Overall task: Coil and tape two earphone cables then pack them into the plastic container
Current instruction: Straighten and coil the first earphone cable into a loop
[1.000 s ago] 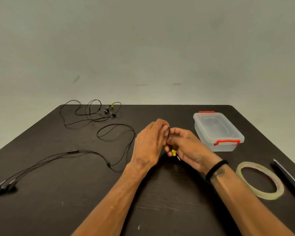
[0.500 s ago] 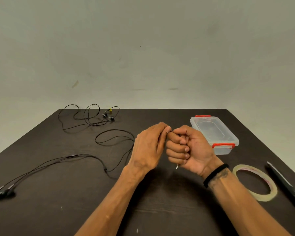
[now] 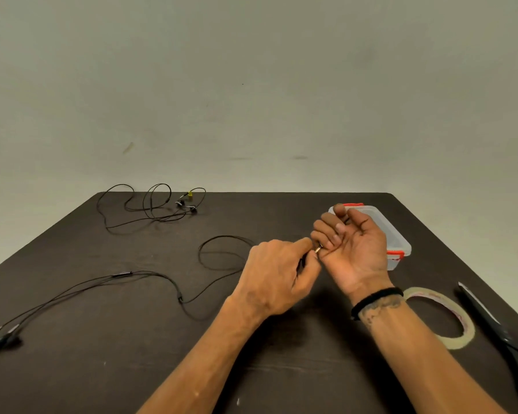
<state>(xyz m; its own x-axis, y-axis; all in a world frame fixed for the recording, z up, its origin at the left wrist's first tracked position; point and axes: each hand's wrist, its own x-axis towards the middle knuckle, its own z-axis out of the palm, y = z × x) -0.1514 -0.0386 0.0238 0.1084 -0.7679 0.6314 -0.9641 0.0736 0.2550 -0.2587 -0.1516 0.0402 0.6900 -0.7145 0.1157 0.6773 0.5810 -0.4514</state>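
Note:
A black earphone cable (image 3: 150,277) trails across the dark table from its earbuds at the near left to my hands at the centre. My left hand (image 3: 277,274) pinches the cable's plug end, whose gold jack tip shows at its fingertips. My right hand (image 3: 352,249) is palm up with loosely curled fingers, its little-finger side touching the jack tip. A second black earphone cable (image 3: 150,207) lies tangled at the far left. The clear plastic container (image 3: 399,245) with red clips stands closed behind my right hand.
A roll of clear tape (image 3: 449,319) lies flat at the right, beside my right forearm. Black scissors (image 3: 500,330) lie along the table's right edge. The dark table (image 3: 102,354) ends at a plain wall behind.
My right hand has unrolled from a fist to palm up and moved right. My left hand has shifted right with the plug end pinched in its fingers.

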